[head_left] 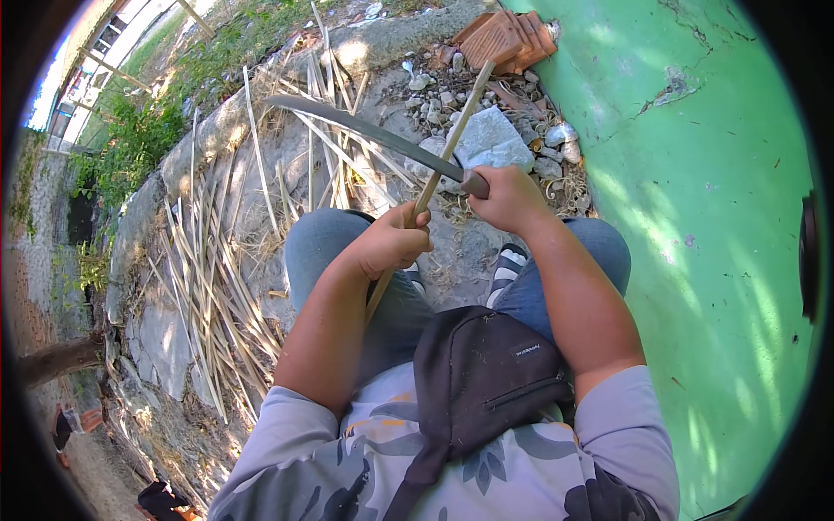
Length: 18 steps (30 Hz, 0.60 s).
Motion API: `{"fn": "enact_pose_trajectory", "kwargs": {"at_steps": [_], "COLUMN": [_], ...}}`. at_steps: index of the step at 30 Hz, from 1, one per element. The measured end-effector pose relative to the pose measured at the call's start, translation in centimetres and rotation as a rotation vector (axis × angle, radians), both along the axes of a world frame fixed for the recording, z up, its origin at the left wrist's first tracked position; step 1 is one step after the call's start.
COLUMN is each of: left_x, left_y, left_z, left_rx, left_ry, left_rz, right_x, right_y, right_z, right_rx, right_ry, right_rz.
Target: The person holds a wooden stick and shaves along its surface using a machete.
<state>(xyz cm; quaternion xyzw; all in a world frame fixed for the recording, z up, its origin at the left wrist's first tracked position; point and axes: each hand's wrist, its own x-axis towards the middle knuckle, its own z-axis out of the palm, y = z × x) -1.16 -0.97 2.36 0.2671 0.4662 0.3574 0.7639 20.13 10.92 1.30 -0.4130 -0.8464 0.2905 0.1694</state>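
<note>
My left hand (389,241) is closed around a long bamboo strip (470,106). The strip slants from between my knees up toward the far right. My right hand (511,200) grips the handle of a machete (369,130), whose long dark blade points to the far left. Just beyond my left fingers the blade crosses the strip; it seems to touch it, though I cannot tell how deep it sits. Many pale bamboo strips (213,300) lie in a loose heap on the ground to my left, and more lie beyond the blade.
A pale stone block (493,139) stands ahead among rubble, with orange roof tiles (506,42) behind it. Green-painted floor (695,260) runs along the right. A dark bag (491,373) hangs across my front, above my jeans. Green plants (139,152) grow at the far left.
</note>
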Motion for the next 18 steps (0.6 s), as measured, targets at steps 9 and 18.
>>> {"fn": "enact_pose_trajectory", "kwargs": {"at_steps": [9,18], "left_x": [0.2,0.4], "left_y": [-0.2,-0.6], "left_z": [0.1,0.6], "left_rx": [0.064,0.029], "left_ry": [-0.029,0.002], "left_rz": [-0.021,-0.087], "right_x": [0.8,-0.2], "right_y": [1.3,-0.4], "right_z": [-0.2,0.6], "right_rx": [-0.071,0.046], "right_ry": [0.014,-0.132], "right_rz": [-0.113,0.114]}}
